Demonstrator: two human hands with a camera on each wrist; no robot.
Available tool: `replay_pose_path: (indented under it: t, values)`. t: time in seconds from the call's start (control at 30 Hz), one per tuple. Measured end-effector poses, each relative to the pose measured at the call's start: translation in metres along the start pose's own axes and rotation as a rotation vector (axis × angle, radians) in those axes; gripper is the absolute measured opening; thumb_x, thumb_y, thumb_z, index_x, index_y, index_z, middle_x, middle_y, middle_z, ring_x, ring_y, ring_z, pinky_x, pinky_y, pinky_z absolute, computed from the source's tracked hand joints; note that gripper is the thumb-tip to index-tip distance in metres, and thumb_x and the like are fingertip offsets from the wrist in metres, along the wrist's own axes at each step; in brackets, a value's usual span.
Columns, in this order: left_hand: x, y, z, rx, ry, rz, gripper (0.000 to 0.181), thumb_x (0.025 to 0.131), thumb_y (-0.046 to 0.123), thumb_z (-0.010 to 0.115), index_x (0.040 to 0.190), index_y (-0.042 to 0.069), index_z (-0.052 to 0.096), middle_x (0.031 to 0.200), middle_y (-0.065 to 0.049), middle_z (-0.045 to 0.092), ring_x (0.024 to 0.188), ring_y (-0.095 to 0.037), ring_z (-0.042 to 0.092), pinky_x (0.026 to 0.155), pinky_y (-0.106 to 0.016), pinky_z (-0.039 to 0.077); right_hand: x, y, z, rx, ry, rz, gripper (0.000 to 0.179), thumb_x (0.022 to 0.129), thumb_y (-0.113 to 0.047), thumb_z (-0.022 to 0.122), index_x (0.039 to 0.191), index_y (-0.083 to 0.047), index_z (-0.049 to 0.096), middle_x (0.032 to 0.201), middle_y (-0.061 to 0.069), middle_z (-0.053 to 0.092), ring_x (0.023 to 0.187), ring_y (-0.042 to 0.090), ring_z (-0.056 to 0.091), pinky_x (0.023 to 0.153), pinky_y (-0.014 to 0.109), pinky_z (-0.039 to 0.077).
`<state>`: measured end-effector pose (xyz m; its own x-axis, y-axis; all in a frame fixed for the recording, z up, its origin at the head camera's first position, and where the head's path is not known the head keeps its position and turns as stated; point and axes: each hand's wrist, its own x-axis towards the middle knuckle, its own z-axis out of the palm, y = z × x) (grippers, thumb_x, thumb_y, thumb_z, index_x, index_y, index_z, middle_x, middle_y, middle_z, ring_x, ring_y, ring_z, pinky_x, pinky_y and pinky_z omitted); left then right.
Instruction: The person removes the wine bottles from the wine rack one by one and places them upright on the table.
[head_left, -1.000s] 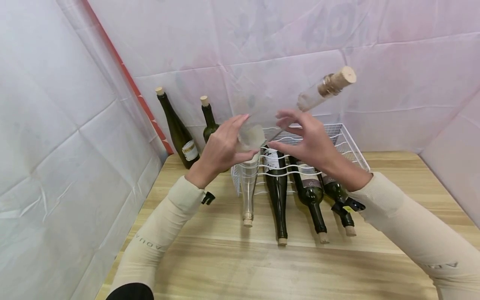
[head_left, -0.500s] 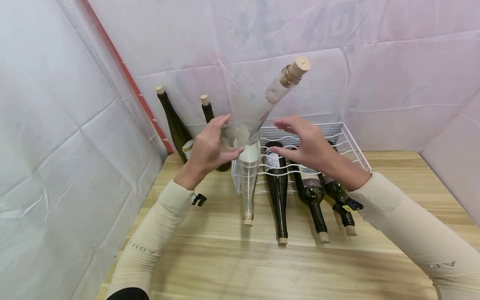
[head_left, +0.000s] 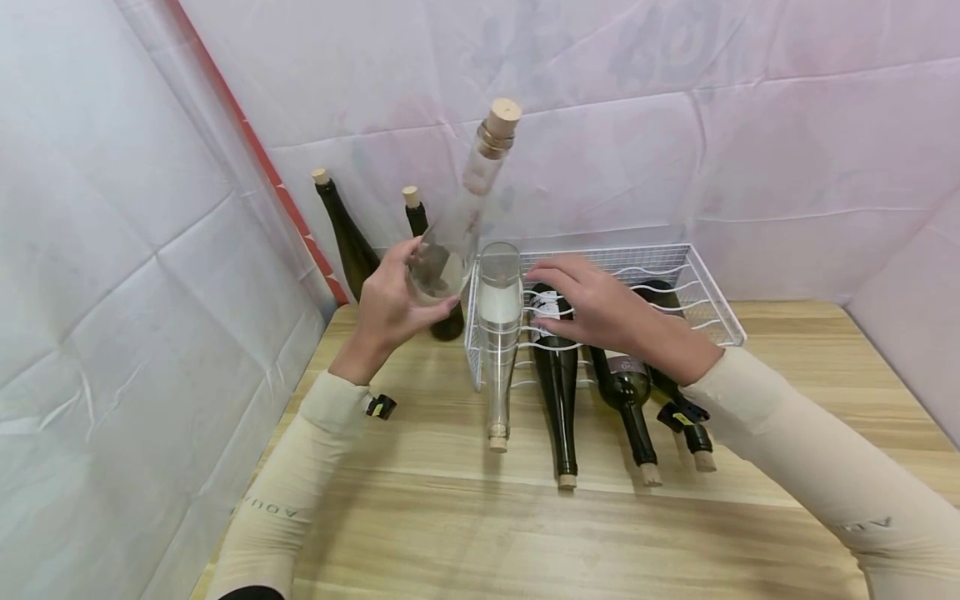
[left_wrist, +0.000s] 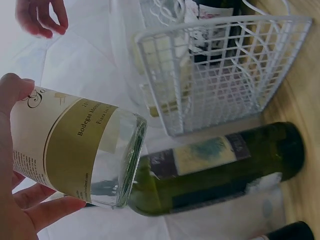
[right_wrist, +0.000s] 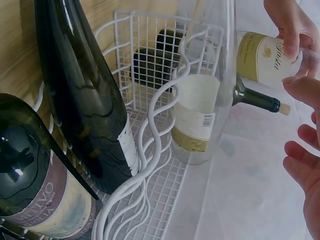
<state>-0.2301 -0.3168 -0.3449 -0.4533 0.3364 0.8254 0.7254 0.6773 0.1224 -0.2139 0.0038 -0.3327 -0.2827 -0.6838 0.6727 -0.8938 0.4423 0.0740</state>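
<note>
My left hand (head_left: 386, 304) grips the body of a clear glass wine bottle (head_left: 463, 221) near its base. The bottle is tilted, its cork (head_left: 502, 118) pointing up and slightly right. A cream and gold label (left_wrist: 70, 142) shows on it in the left wrist view. My right hand (head_left: 596, 304) holds nothing; its fingers are loosely bent over the white wire rack (head_left: 716, 304). Below it lies a dark bottle (head_left: 557, 408) in the rack, neck toward me. Another clear bottle (head_left: 498, 358) occupies the rack's left end, its base raised.
Two more corked dark bottles, one with a purplish label (head_left: 630, 408) and one partly under my right wrist (head_left: 701, 446), lie in the rack. Left of it stand two green bottles, one at far left (head_left: 347, 237) and one behind the held bottle (head_left: 447, 325). White sheeting (head_left: 810, 150) encloses the table (head_left: 525, 542).
My left hand has carried the clear bottle leftward from over the rack, turning it more upright. My right hand has come away from the bottle and lowered slightly over the rack.
</note>
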Motion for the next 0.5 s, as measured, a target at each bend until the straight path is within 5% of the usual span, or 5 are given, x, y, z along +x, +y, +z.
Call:
replay_pose_path:
  t: [0.27, 0.5]
  values:
    - [-0.013, -0.013, -0.002, 0.019, 0.019, -0.076, 0.085, 0.072, 0.033, 0.092, 0.137, -0.007, 0.053, 0.117, -0.023, 0.068, 0.091, -0.034, 0.069, 0.067, -0.047, 0.060, -0.003, 0.002, 0.006, -0.006, -0.025, -0.047, 0.064, 0.077, -0.017, 0.091, 0.130, 0.006, 0.062, 0.128, 0.023, 0.067, 0.122, 0.040, 0.064, 0.105, 0.052, 0.055]
    - [-0.026, -0.020, -0.003, 0.029, -0.004, -0.124, 0.084, 0.072, 0.034, 0.093, 0.134, -0.008, 0.054, 0.123, -0.024, 0.067, 0.092, -0.037, 0.068, 0.070, -0.050, 0.061, -0.004, 0.004, 0.013, -0.017, -0.051, -0.075, 0.063, 0.078, -0.017, 0.090, 0.131, 0.004, 0.062, 0.129, 0.021, 0.066, 0.122, 0.038, 0.063, 0.103, 0.051, 0.056]
